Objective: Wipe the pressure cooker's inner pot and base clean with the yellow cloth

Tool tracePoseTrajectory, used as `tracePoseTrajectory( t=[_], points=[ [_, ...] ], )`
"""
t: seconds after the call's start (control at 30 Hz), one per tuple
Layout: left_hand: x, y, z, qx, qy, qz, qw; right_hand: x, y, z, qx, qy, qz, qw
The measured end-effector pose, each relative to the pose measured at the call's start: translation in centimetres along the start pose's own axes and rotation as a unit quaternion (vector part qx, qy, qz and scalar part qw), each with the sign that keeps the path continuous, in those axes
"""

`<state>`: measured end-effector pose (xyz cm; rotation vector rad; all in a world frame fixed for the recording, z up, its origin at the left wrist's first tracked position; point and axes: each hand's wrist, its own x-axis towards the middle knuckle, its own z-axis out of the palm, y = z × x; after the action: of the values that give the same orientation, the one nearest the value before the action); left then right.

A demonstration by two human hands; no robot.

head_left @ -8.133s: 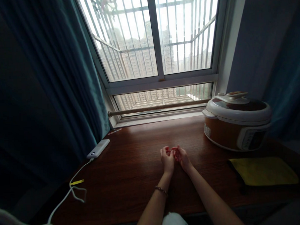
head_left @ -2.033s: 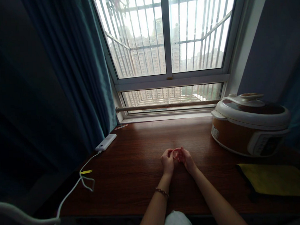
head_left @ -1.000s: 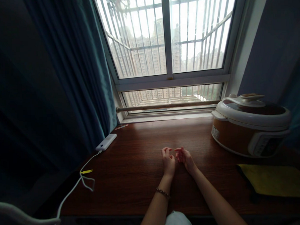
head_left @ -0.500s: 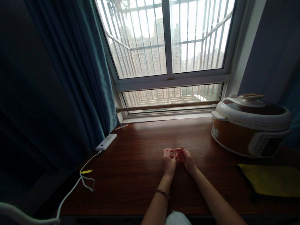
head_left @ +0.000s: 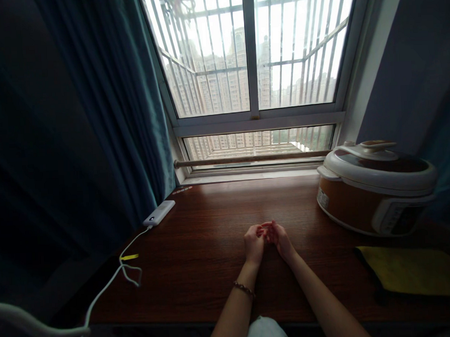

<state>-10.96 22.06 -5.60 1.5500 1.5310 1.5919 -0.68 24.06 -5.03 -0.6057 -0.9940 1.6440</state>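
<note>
My left hand [head_left: 254, 243], with a beaded bracelet [head_left: 244, 289] on its wrist, rests over the brown wooden table [head_left: 212, 209]. Its fingers are curled in towards the palm, and I see nothing held in them. Facing it, my right hand [head_left: 280, 239] has its palm turned inward and its fingers loosely stretched towards the left hand. The fingertips of both hands meet or overlap; whether they touch I cannot tell. No object shows between the hands.
At the right stands a brown and white electric cooker [head_left: 378, 186] with a lid. A yellow cloth [head_left: 416, 269] lies in front of it. On the left are a white power bank [head_left: 160, 213], its white cable [head_left: 107, 288] and a blue curtain [head_left: 133, 118]. A barred window [head_left: 252, 63] is behind the table.
The fingers of my left hand have curled in more, closing the gap towards the right hand's fingers. My right hand stays almost the same.
</note>
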Motion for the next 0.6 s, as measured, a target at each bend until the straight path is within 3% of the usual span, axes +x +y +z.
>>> tracePoseTrajectory(
  t=[0.27, 0.6],
  points=[
    [-0.08, 0.52, -0.49, 0.061, 0.005, 0.026, 0.998, -0.01, -0.09, 0.16, -0.003, -0.001, 0.004, 1.000],
    [-0.12, 0.51, -0.52, 0.084, 0.021, 0.002, 0.996, -0.09, -0.22, 0.22, -0.008, 0.000, 0.000, 1.000]
  ],
)
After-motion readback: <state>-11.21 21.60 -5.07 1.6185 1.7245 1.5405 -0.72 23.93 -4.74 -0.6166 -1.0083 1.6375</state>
